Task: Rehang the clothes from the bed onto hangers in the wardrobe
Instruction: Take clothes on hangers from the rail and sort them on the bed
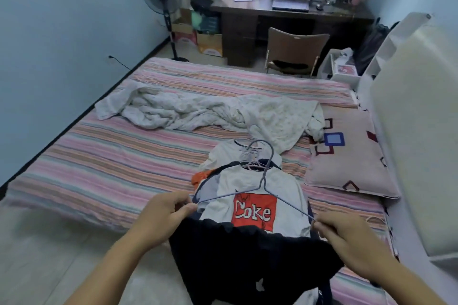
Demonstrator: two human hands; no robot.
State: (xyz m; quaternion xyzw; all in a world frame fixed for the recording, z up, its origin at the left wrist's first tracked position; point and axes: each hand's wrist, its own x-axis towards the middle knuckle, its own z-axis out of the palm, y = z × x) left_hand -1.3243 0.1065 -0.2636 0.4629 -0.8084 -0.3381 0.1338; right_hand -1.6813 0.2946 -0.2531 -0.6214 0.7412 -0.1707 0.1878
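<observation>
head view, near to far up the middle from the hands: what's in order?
Dark garment → Coke shirt with the hanger over it, held at its ends by left hand and right hand → white blanket → chair → desk.

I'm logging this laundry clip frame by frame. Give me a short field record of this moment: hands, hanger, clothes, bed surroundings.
left hand: left hand pinches one end of the hanger
right hand: right hand pinches the other end
hanger: blue wire hanger, held above the clothes, hook pointing away from the person
top garment: white Coke T-shirt, lying flat on the pile
other clothes: dark garment nearest the person; more shirts beneath
bed: striped sheet, crumpled white blanket, pillow at the right
wardrobe: not in view
</observation>
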